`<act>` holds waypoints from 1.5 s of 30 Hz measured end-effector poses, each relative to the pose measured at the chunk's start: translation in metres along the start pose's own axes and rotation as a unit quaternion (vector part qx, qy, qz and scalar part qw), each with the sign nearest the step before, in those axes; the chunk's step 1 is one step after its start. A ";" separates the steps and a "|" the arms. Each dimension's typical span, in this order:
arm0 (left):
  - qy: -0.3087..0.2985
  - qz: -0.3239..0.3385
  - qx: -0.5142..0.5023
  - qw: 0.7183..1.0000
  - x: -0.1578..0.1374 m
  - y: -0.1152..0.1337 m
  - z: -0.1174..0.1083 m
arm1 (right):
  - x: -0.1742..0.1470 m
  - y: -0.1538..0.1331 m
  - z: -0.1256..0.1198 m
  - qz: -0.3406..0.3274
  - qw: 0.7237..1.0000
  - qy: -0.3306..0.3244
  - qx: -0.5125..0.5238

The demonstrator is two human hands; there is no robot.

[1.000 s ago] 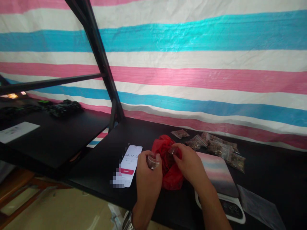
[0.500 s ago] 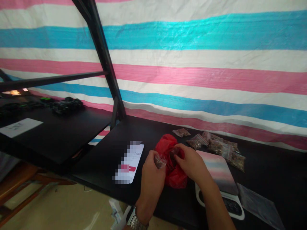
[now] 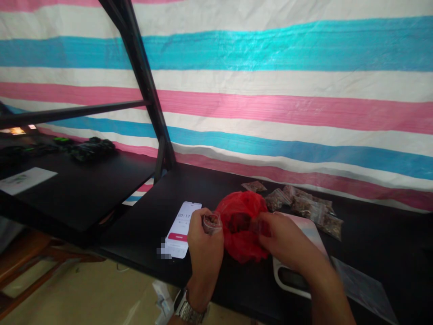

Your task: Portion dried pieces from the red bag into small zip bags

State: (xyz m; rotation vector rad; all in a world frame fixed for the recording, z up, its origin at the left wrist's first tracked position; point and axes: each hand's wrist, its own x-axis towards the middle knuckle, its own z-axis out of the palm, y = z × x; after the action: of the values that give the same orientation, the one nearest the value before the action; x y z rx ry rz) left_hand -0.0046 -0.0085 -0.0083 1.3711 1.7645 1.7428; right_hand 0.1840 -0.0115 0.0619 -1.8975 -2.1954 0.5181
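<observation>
My left hand (image 3: 205,241) is closed around a small clear zip bag (image 3: 212,223), its mouth facing up and some brownish bits inside. Just right of it, a red plastic bag (image 3: 241,250) lies on the black table with its mouth spread wide and dark contents within. At the bag's right rim, my right hand (image 3: 284,237) pinches the red plastic, slightly blurred by motion. Under my right forearm sits a white kitchen scale (image 3: 282,280), partly covered. A phone (image 3: 182,230) showing a timer lies left of my left hand.
Several filled clear packets (image 3: 314,207) lie behind the scale, and one packet (image 3: 254,186) rests behind the red bag. A flat clear bag (image 3: 365,289) is at the right. A black metal frame (image 3: 149,97) rises on the left before a striped sheet (image 3: 287,108).
My right hand has moved right and out of the red bag's middle to its rim. The red bag's mouth is wider. My left hand has shifted slightly left with the zip bag.
</observation>
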 end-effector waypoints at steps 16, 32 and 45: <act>-0.015 0.069 -0.015 0.997 0.001 -0.003 -0.003 | 0.001 -0.019 0.006 -0.035 0.997 0.020 0.071; -0.036 -0.019 0.019 0.999 -0.021 0.009 0.001 | 0.029 -0.024 0.026 0.024 0.994 0.102 0.026; -0.153 -0.136 0.009 0.979 -0.016 0.016 0.011 | 0.026 -0.008 0.030 0.068 0.991 0.113 -0.011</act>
State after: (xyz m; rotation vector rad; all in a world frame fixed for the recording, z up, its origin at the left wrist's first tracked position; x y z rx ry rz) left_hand 0.0182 -0.0177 -0.0026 1.2565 1.7038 1.3020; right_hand 0.1609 0.0087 0.0350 -2.0177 -1.9481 0.2850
